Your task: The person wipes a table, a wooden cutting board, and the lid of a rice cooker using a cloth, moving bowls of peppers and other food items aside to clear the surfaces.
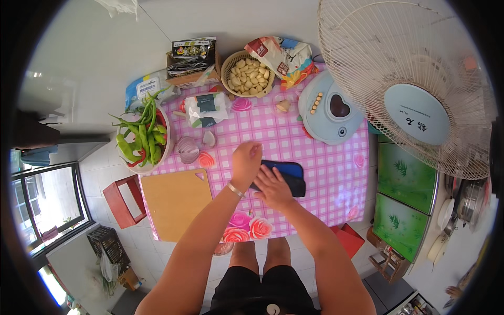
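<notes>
A flat dark case with rounded corners and a blue panel (292, 169) lies near the middle of the table. My right hand (275, 189) rests flat on its near left part, fingers stretched out and apart. Just beyond the case's left edge is my left hand (247, 161), its fingers curled together; whatever they might hold is hidden. A bracelet circles my left wrist. A wooden cutting board (176, 202) lies left of my left forearm, and a purple onion (187, 150) sits beyond the board.
Green and red peppers (142, 137) fill a bowl at the left. Along the back stand a basket of garlic cloves (247, 79), a box of packets (193, 60), a tissue pack (208, 109) and a snack bag (286, 58). A light-blue appliance (329, 110) and a large fan (415, 105) occupy the right.
</notes>
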Demonstrator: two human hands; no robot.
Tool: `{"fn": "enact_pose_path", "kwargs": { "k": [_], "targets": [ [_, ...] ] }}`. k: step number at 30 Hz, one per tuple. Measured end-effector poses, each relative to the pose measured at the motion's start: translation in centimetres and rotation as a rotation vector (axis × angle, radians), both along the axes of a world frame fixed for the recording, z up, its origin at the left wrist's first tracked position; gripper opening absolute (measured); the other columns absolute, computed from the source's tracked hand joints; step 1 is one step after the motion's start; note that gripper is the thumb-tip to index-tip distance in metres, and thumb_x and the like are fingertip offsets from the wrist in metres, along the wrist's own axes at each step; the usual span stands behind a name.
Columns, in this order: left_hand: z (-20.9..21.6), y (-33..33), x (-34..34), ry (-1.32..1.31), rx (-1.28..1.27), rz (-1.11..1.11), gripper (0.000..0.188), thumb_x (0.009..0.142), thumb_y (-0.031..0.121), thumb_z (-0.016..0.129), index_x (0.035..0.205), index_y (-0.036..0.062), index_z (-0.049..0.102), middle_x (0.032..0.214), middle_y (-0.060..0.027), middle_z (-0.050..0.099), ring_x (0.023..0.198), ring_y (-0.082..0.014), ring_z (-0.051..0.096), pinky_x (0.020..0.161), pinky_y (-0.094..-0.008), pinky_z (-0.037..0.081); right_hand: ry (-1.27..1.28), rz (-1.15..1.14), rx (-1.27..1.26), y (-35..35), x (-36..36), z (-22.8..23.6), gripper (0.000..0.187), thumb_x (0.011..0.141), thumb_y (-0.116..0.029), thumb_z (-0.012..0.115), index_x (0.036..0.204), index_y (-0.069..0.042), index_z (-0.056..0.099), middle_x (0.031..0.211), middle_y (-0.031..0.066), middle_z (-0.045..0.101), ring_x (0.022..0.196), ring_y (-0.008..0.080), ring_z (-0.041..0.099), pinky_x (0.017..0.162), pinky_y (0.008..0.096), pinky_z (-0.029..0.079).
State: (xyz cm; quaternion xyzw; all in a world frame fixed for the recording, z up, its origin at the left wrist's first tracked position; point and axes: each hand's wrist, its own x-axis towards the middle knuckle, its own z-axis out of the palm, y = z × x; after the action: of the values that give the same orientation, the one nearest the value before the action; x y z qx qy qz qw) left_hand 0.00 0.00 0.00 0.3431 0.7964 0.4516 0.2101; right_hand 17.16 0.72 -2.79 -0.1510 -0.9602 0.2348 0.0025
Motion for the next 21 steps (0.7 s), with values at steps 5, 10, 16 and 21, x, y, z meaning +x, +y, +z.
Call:
{"fn": "enact_pose_path", "kwargs": {
  "k": [5, 10, 16, 21],
  "targets": [
    [-1.4, 10.1, 0.6, -0.586, -0.059, 0.204, 0.017, 0.085, 0.015, 0.064, 0.079, -0.0016, 0.063, 0.074, -0.0097, 0.067, 0.065, -0.018, 0.068, 0.055, -0.0296, 0.053, -0.099, -0.064, 0.092, 4.8, 3.8, 2.1, 0.068, 0.08, -0.032, 0.066, 0.142, -0.017, 0.042, 0.151, 0.0015, 0.035, 0.139, 0.0196, 0.031, 0.107, 0.0399, 0.03],
    [-2.4, 12.4, 0.1, -0.744, -0.006, 0.288, 0.024, 0.083, 0.015, 0.061, 0.068, -0.0028, 0.056, 0.063, -0.012, 0.063, 0.053, -0.0211, 0.066, 0.047, -0.0302, 0.048, -0.105, -0.079, 0.153, 6.6, 4.4, 1.2, 0.064, 0.084, -0.034, 0.064, 0.141, -0.015, 0.042, 0.152, 0.0044, 0.033, 0.14, 0.0226, 0.029, 0.112, 0.0469, 0.024],
    [0.9, 2.0, -1.3, -0.716, 0.059, 0.139, 0.02, 0.084, 0.01, 0.061, 0.07, -0.0039, 0.059, 0.066, -0.0107, 0.065, 0.062, -0.0146, 0.067, 0.05, -0.0262, 0.049, -0.083, -0.284, 0.128, 8.0, -0.7, -0.7, 0.068, 0.088, -0.034, 0.058, 0.141, 0.001, 0.035, 0.152, 0.0206, 0.026, 0.142, 0.0354, 0.022, 0.115, 0.0495, 0.019],
    [5.0, -7.8, -1.3, -0.715, -0.074, 0.176, 0.018, 0.092, 0.006, 0.054, 0.089, -0.0077, 0.064, 0.084, -0.014, 0.069, 0.073, -0.0189, 0.07, 0.064, -0.0266, 0.055, -0.002, -0.532, 0.212, 13.0, -9.2, -1.9, 0.08, 0.088, -0.039, 0.058, 0.146, 0.004, 0.024, 0.154, 0.0224, 0.02, 0.143, 0.0347, 0.019, 0.115, 0.0476, 0.018]
  ]
}}
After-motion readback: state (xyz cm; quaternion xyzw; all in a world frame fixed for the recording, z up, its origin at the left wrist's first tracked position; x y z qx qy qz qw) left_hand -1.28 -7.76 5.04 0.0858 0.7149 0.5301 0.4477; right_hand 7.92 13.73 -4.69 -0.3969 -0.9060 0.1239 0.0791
